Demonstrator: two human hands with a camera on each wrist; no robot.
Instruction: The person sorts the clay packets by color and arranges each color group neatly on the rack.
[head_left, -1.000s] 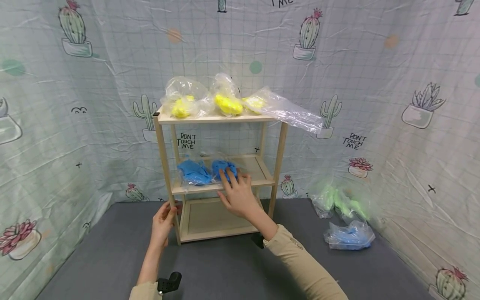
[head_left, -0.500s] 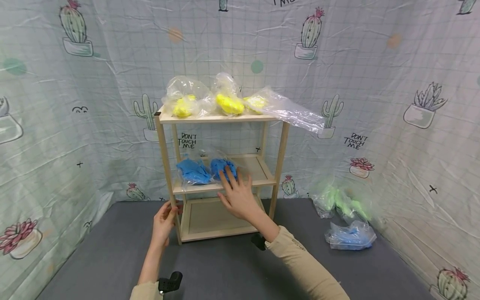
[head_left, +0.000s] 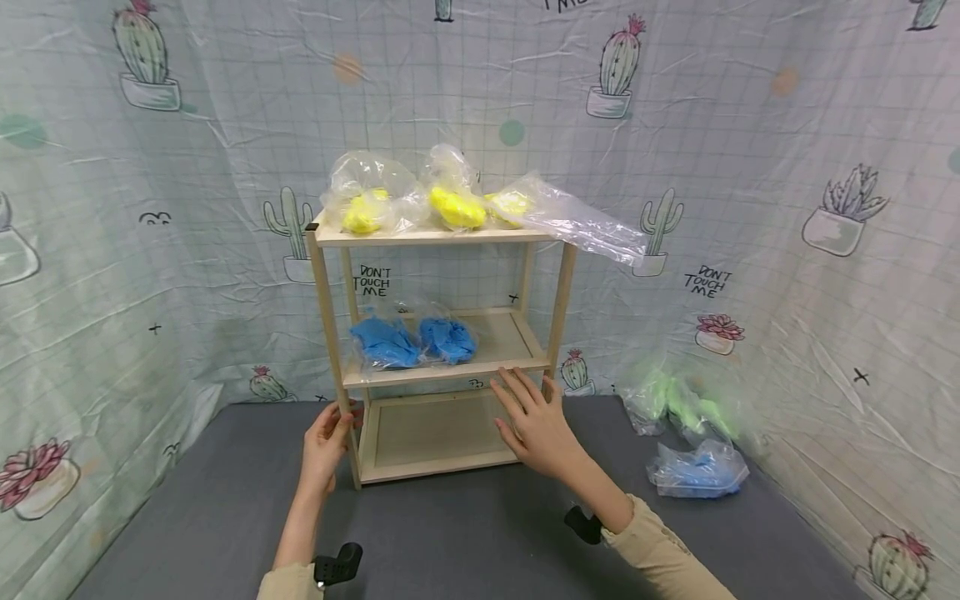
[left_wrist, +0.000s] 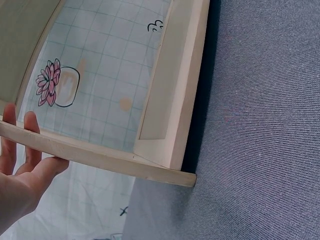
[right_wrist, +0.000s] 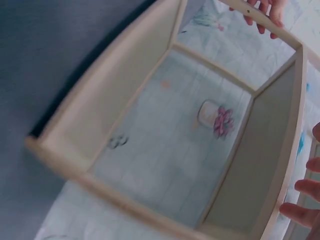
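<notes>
A wooden rack (head_left: 442, 375) with three shelves stands on the dark table. My left hand (head_left: 325, 446) grips its front left post (left_wrist: 95, 158), thumb on one side and fingers on the other. Just in front of the middle shelf's right end is my right hand (head_left: 543, 429), fingers spread and holding nothing. In the right wrist view its fingers (right_wrist: 307, 187) lie close to the shelf edge; whether they touch it I cannot tell. On the middle shelf, two clear plastic bags hold crumpled blue stuff, one at left (head_left: 385, 342) and one beside it (head_left: 447, 339).
Three clear bags with yellow contents (head_left: 457, 208) sit on the top shelf, one trailing past its right end. At right on the table (head_left: 450, 542) lie a bag of green stuff (head_left: 678, 400) and a bag of blue stuff (head_left: 699, 472). Printed curtains (head_left: 480, 83) surround the table.
My right hand has come away from the right-hand blue bag on the middle shelf and moved right and down. The left hand stays on the post.
</notes>
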